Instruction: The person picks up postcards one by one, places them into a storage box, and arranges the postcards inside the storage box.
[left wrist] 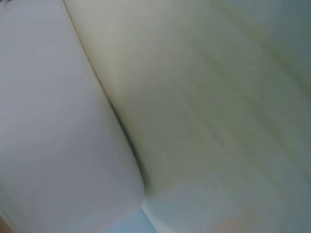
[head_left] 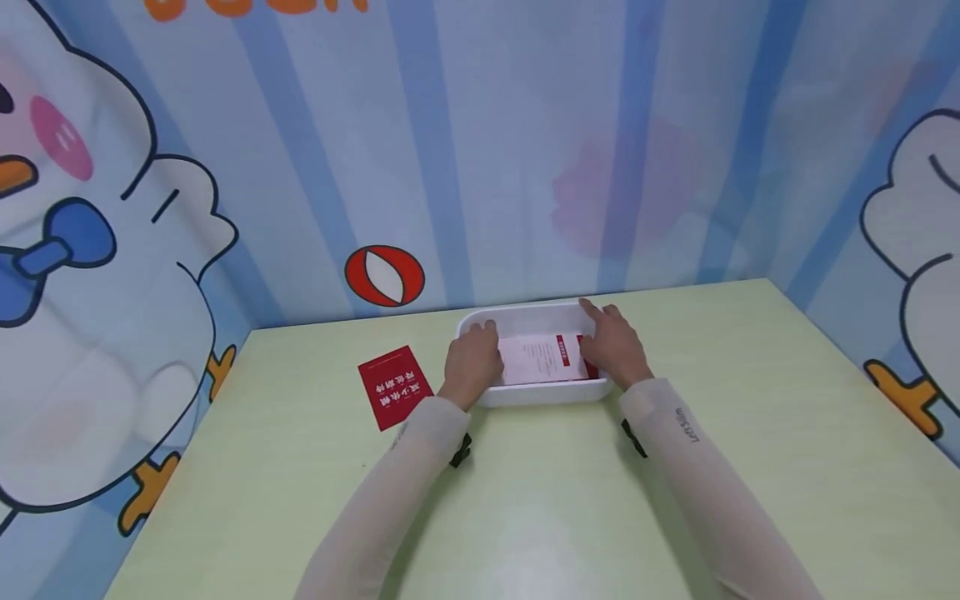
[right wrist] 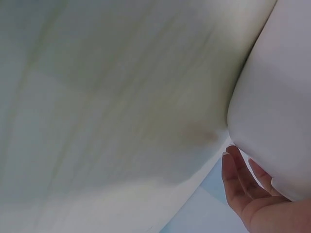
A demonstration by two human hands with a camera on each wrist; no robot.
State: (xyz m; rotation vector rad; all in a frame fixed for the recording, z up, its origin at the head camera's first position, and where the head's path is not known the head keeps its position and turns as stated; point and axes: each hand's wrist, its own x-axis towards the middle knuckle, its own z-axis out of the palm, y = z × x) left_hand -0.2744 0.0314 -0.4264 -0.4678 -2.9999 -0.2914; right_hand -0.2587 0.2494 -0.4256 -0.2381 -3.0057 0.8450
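A white plastic tray (head_left: 540, 393) with rounded corners sits near the back edge of the table. My left hand (head_left: 472, 364) grips its left end, and my right hand (head_left: 618, 346) holds the right end, with the thumb on the inside. In the right wrist view, bent fingers (right wrist: 238, 179) of the right hand lie along the tray's outer wall (right wrist: 277, 111). Inside the tray lies a pale pink printed card (head_left: 528, 360) with a red band, and part of something red shows by the right thumb. The left wrist view shows mainly the tray's outer side (left wrist: 68, 126).
A red card (head_left: 393, 387) with white lettering lies flat on the table, left of the tray and close to the left forearm. The pale yellow-green table (head_left: 540, 500) ends at a blue striped backdrop (head_left: 517, 167) with cartoon ducks.
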